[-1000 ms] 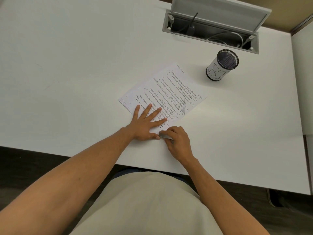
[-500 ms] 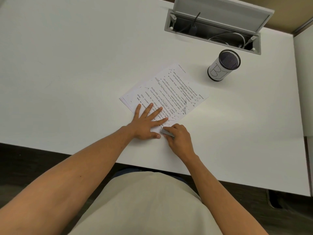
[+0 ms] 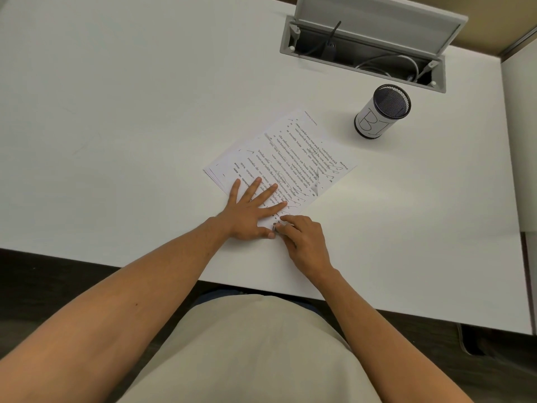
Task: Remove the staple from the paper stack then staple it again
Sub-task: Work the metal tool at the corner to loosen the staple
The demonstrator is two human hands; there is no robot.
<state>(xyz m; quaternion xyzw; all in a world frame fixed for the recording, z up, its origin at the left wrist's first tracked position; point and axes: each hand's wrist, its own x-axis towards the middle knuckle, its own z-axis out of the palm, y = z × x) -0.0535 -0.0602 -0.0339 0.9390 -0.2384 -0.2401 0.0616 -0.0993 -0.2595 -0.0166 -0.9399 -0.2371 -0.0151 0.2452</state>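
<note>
Pressing paper stack (image 3: 279, 158), white desk (image 3: 116, 112), cable box (image 3: 363, 50)

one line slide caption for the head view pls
Left hand pins paper stack flat; right hand works a small metal tool at its near corner.

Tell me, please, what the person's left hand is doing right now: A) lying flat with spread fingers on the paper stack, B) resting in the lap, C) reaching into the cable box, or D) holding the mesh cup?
A: the left hand lies palm down, fingers spread, on the near corner of the paper stack, while the right hand holds a small metal tool beside it.
</note>
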